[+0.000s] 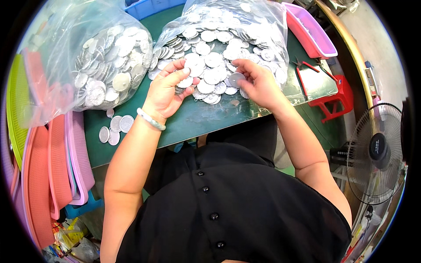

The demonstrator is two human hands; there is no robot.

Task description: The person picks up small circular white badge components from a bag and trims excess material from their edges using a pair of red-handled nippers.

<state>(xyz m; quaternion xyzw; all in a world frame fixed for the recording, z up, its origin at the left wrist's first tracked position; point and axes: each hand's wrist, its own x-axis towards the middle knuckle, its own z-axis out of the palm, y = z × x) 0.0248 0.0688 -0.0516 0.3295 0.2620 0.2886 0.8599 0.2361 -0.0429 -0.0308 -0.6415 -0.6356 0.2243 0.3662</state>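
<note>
My left hand (163, 92), with a pale bangle at its wrist, is closed around a few silver round metal medallions (184, 83), partly hidden by the fingers. Between the thumb and fingers of my right hand (262, 86) is one silver medallion (237, 79), tilted over the heap. Both hands are at the near edge of a loose pile of medallions (213, 75), which spills from the mouth of a clear plastic bag (271, 33). Some of the medallions show small loops on their rims.
Another clear bag (55, 72) of medallions stands at the left of the green table (193, 118), near several loose medallions (115, 124). Stacked plastic baskets (39, 175) line the left side. Right lie a pink bin (309, 33), red-handled pliers (307, 70), a red stool (337, 98) and a fan (376, 149).
</note>
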